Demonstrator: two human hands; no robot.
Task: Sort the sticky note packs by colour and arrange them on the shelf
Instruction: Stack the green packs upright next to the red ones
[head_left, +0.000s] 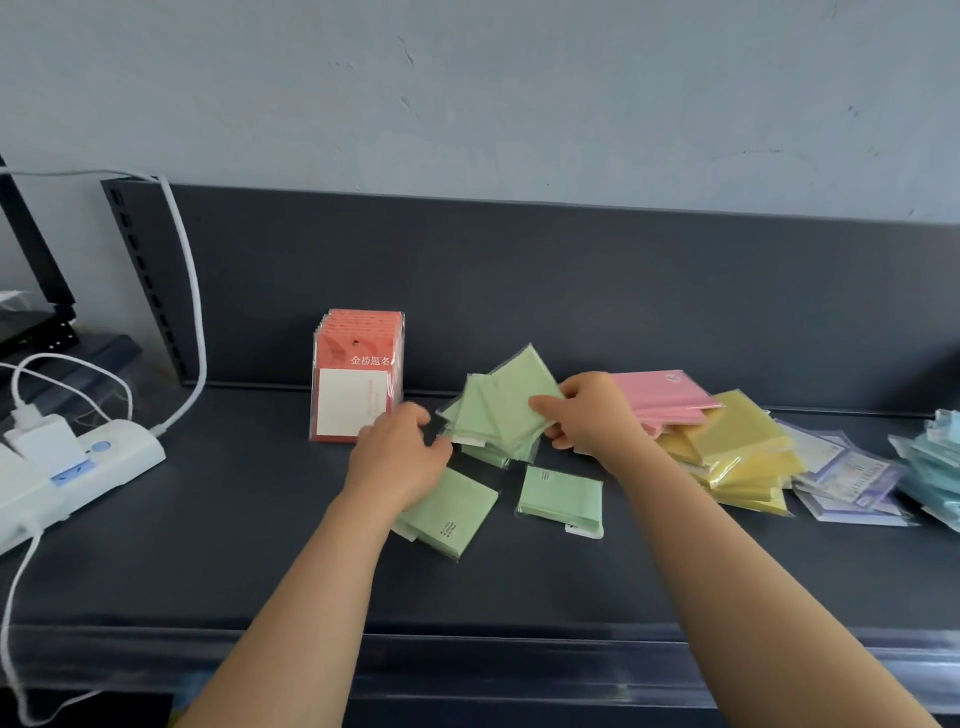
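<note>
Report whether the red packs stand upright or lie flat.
Upright: the red packs stand on edge, one behind another, near the shelf's back panel.

Right hand (587, 413) pinches fanned green packs (506, 405); left hand (397, 452) hovers beside them.

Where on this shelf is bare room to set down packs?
Bare shelf lies between the power strip and the red packs, and along the front edge before the green packs. The right is crowded with pink, yellow, purple and blue piles.

Green packs (506, 415) lie fanned on shelf (208, 545) (pink pile (662, 395), yellow pile (737, 447) rightward).
</note>
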